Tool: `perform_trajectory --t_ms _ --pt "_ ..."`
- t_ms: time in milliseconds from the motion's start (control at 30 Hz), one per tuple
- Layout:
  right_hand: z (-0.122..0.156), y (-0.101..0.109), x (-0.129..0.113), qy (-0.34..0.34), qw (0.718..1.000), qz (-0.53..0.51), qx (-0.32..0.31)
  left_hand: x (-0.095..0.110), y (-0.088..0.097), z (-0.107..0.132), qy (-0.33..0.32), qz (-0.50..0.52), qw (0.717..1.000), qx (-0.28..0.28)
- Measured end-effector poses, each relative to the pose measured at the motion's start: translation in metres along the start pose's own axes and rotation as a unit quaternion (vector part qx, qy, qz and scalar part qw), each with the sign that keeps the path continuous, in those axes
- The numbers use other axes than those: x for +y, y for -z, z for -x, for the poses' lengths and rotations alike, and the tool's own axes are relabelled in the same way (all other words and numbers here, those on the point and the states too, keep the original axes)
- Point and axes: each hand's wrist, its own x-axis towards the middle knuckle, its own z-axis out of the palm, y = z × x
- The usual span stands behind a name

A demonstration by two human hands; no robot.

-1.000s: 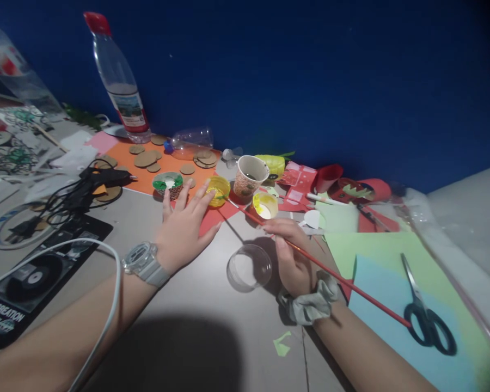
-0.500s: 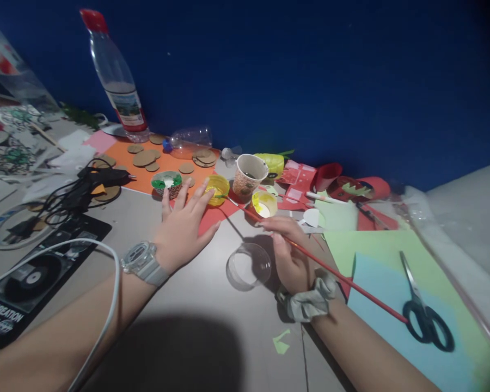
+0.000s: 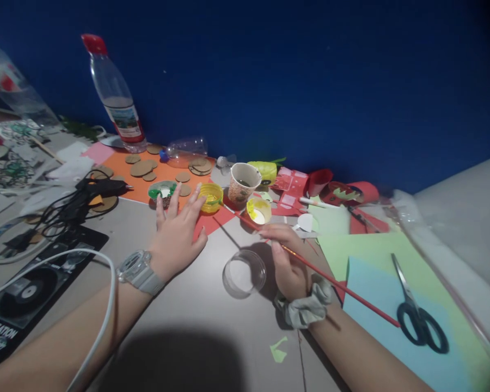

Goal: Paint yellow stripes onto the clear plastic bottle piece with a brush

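My left hand (image 3: 175, 234), with a grey watch on the wrist, lies flat with fingers spread on a red paper sheet (image 3: 212, 220). Its fingertips nearly touch a yellow paint tub (image 3: 211, 196). My right hand (image 3: 286, 258), a scrunchie on its wrist, pinches a long red paintbrush (image 3: 335, 283). The brush tip reaches into the yellow tub. A clear plastic cup (image 3: 244, 273) lies on its side just left of my right hand. A second yellow tub (image 3: 258, 210) and a paper cup (image 3: 242, 182) stand behind the brush.
Black scissors (image 3: 416, 310) lie on blue and green paper at right. A glue gun (image 3: 102, 188) with tangled cord lies at left, a green paint tub (image 3: 162, 191) near it. A tall water bottle (image 3: 116, 98) stands on orange paper with cardboard discs. Red paper scraps crowd the back.
The view has shifted slightly, moving everything down and left. Both hands keep their poses; the brush tip stays at the yellow tub.
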Motion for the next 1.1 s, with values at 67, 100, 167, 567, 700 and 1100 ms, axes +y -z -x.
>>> perform_trajectory --t_ms 67,100,167,567,700,1100 --pt "-0.001 0.001 -0.002 -0.006 1.000 0.005 -0.015 0.000 0.000 0.000 0.002 -0.006 1.000 0.011" --pt "-0.001 0.001 -0.002 -0.009 1.000 -0.001 -0.014 0.000 0.000 0.000 0.002 -0.010 1.000 0.015" --pt "0.000 0.000 -0.001 -0.011 1.000 -0.024 0.004 0.001 0.000 0.000 0.000 -0.015 1.000 0.022" --pt "0.005 -0.003 0.008 -0.027 0.996 -0.081 0.009 0.003 -0.003 0.004 0.018 -0.057 0.996 0.068" --pt "0.004 -0.004 0.007 -0.031 0.997 -0.074 0.011 0.002 -0.003 0.004 0.009 -0.059 0.996 0.063" --pt "0.006 -0.004 0.008 -0.023 0.996 -0.085 -0.010 -0.004 -0.001 0.000 -0.012 -0.036 0.998 0.055"
